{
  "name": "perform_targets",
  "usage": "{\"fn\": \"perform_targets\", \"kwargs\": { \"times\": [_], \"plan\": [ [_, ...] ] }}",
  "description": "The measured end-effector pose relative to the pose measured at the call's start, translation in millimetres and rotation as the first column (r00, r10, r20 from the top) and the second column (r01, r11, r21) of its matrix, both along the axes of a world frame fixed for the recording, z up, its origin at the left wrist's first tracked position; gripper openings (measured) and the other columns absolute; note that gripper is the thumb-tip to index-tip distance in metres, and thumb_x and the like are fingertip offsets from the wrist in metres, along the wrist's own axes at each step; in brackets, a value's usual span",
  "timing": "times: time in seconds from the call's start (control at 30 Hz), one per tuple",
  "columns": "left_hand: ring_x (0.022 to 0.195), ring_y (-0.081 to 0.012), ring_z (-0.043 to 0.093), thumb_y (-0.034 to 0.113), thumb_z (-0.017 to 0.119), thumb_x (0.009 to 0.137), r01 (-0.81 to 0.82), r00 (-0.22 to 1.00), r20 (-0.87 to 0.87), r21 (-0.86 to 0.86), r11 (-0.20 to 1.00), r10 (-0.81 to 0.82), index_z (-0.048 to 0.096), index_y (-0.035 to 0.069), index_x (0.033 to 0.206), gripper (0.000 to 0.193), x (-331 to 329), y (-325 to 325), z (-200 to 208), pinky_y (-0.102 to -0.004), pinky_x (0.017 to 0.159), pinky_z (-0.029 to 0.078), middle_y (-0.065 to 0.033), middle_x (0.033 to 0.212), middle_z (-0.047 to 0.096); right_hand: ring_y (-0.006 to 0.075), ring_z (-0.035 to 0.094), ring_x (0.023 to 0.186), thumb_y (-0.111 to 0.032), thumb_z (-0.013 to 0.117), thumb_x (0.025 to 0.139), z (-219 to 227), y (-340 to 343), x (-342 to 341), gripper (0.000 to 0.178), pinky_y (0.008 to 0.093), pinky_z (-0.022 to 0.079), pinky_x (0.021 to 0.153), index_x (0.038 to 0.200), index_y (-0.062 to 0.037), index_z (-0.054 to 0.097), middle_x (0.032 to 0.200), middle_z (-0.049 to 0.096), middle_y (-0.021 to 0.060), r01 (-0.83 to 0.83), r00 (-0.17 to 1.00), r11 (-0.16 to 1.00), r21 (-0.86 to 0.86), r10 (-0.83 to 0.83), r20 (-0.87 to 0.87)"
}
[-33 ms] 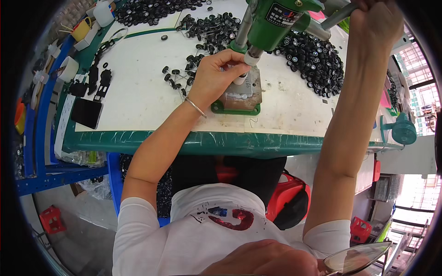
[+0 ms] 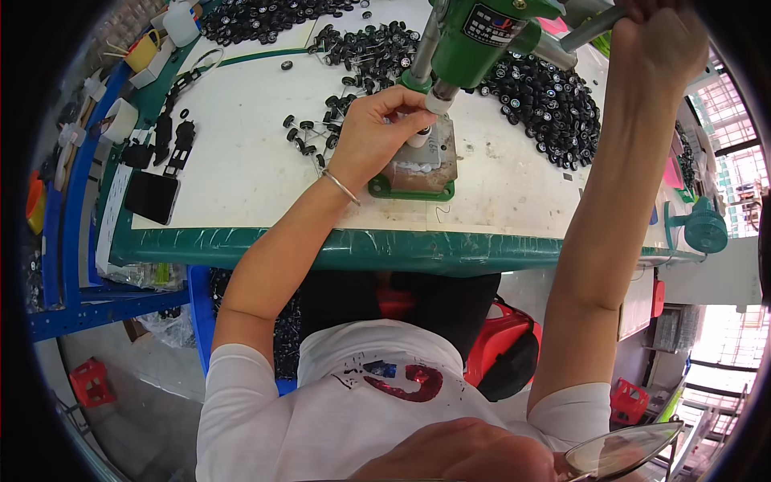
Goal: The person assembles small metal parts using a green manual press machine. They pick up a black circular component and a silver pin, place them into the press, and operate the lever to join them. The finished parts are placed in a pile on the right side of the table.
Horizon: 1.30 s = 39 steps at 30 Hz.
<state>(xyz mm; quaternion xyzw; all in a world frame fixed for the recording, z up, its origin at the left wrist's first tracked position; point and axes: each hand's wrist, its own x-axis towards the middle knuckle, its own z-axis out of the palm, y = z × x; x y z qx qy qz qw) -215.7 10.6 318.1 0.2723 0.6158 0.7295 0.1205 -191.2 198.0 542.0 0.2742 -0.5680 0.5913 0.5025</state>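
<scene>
A green hand press (image 2: 486, 40) stands on the table, its white-tipped ram (image 2: 438, 100) lowered over a worn metal base (image 2: 438, 165). Right under that tip, my left hand (image 2: 380, 128) pinches thumb and forefinger together. What they hold is too small and covered to make out. Below the fingertips, a white round holder (image 2: 418, 140) with something dark at its top sits on the base. My right hand (image 2: 662, 40), raised at the upper right, is closed round the press lever (image 2: 593, 29); the frame's edge cuts off part of the fingers.
Black toy wheels lie in a heap (image 2: 546, 108) right of the press; wheels on thin axles (image 2: 369, 52) are scattered behind and left of it. A phone (image 2: 152, 198) and black chassis parts (image 2: 183, 145) lie at left. A small green fan (image 2: 705, 226) stands at the right edge.
</scene>
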Motion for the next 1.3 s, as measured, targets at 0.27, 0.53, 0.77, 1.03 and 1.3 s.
{"fn": "perform_targets", "kwargs": {
  "times": [0.27, 0.53, 0.77, 1.03, 1.3],
  "plan": [
    [0.072, -0.0060, 0.052, 0.009, 0.071, 0.078, -0.016, 1.000, -0.021, -0.010, 1.000, 0.016, 0.070, 0.003, 0.092, 0.015, 1.0, -3.2, 0.9, -0.0214, 0.068, 0.044, 0.0005, 0.080, 0.065, 0.0024, 0.021, 0.043, -0.036, 0.058, 0.093, -13.9, -34.7, 28.9, 0.033, 0.0194, 0.016, 0.039, 0.072, -0.0150, 0.045, 0.054, 0.026, -0.0093, 0.211, 0.970, 0.971, 0.113, -0.193, -0.151],
    [0.074, -0.0051, 0.051, 0.004, 0.071, 0.075, -0.055, 0.995, -0.077, 0.038, 0.998, 0.058, 0.066, 0.009, 0.111, 0.037, 0.6, 0.3, 0.7, -0.0220, 0.072, 0.044, 0.0030, 0.082, 0.065, 0.0088, 0.018, 0.044, -0.053, 0.053, 0.091, -21.3, -31.7, 35.8, 0.050, 0.0265, 0.015, 0.043, 0.069, -0.0084, 0.048, 0.053, 0.024, -0.0021, 0.265, 0.957, 0.964, 0.019, -0.260, -0.129],
    [0.077, -0.0066, 0.053, 0.008, 0.072, 0.077, -0.051, 0.997, -0.056, -0.004, 0.999, 0.051, 0.064, 0.003, 0.111, 0.035, 0.6, -1.0, 2.7, -0.0223, 0.075, 0.045, -0.0003, 0.089, 0.067, 0.0080, 0.019, 0.044, -0.044, 0.059, 0.091, -16.6, -33.0, 30.5, 0.044, 0.0261, 0.015, 0.042, 0.069, -0.0074, 0.046, 0.054, 0.028, -0.0017, 0.146, 0.983, 0.987, -0.066, -0.152, -0.102],
    [0.083, -0.0102, 0.059, 0.009, 0.068, 0.080, 0.007, 1.000, -0.006, -0.003, 1.000, -0.007, 0.064, 0.002, 0.108, 0.029, -6.8, -5.3, 7.6, -0.0252, 0.079, 0.046, -0.0032, 0.091, 0.066, 0.0039, 0.028, 0.040, -0.036, 0.055, 0.095, 8.8, -4.2, -9.9, 0.031, 0.0203, 0.021, 0.035, 0.074, -0.0141, 0.047, 0.054, 0.035, -0.0077, 0.052, 0.935, 0.998, -0.028, -0.038, 0.353],
    [0.065, -0.0108, 0.054, 0.005, 0.061, 0.080, -0.067, 0.964, 0.264, 0.196, 0.978, 0.014, 0.063, 0.002, 0.102, 0.022, -20.2, -86.0, 4.3, -0.0227, 0.062, 0.042, 0.0003, 0.072, 0.054, 0.0087, 0.045, 0.047, -0.041, 0.052, 0.095, -18.4, 30.5, -43.6, 0.034, 0.0229, 0.038, 0.042, 0.092, -0.0080, 0.058, 0.063, 0.052, -0.0026, 0.071, 0.794, 0.985, -0.159, 0.041, 0.607]
  ]
}}
